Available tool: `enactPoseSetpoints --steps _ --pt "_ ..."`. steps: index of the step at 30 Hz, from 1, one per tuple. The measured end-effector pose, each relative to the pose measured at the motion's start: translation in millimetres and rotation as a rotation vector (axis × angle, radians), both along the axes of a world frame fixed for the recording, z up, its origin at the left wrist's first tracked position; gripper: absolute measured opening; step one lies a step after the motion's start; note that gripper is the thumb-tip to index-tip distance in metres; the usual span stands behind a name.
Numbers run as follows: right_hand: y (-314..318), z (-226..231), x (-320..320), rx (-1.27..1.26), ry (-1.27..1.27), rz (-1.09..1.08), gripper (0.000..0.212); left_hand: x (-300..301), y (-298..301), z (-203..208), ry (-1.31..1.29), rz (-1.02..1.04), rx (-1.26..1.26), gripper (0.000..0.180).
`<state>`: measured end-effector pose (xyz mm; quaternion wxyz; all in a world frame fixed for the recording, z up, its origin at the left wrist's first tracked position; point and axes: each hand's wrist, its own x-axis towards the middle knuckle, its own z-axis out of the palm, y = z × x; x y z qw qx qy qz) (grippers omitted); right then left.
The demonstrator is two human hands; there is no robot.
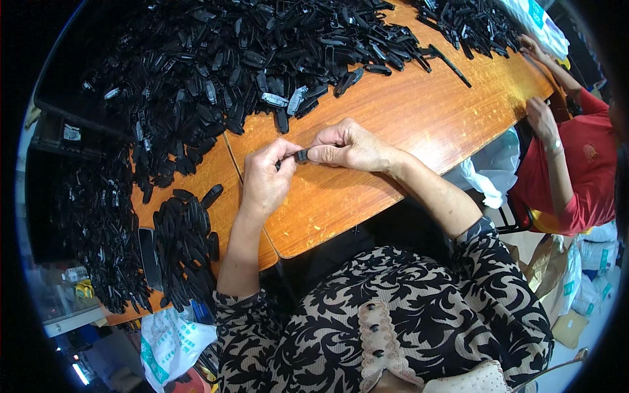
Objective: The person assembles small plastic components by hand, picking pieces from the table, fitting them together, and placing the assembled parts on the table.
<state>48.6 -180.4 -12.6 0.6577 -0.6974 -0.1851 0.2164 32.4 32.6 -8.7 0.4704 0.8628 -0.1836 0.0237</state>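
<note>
Between both hands, above the wooden table [354,196], is a small black plastic part [302,156]. My left hand [265,178] pinches its left end, and my right hand [354,145] grips the right end between thumb and fingers. Much of the part is hidden by the fingertips. Just beyond the hands spreads a large heap of black plastic parts [242,59], long and narrow, some with shiny or greyish faces. To the left of my left forearm lies a smaller pile of smooth black elongated pieces [185,242].
A dark phone-like slab [149,257] lies beside the smaller pile. A thin dark rod [451,66] rests on the far table. At the right, a person in red [570,164] works at another heap [475,23]. White plastic bags [171,344] hang or lie around the table edges.
</note>
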Motion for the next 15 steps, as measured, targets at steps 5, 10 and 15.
enactPoseSetpoints --steps 5,10,15 --pt "4.5 11.9 2.5 -0.084 0.096 0.01 0.028 -1.0 -3.3 -6.3 -0.108 -0.025 -0.037 0.017" --pt "14.8 13.7 -3.5 -0.293 -0.041 -0.079 0.034 -2.2 3.7 -8.2 -0.091 -0.038 0.019 0.019" --pt "12.7 13.3 -6.6 -0.159 0.066 -0.058 0.037 -2.0 1.3 -8.2 -0.068 -0.096 -0.251 0.027"
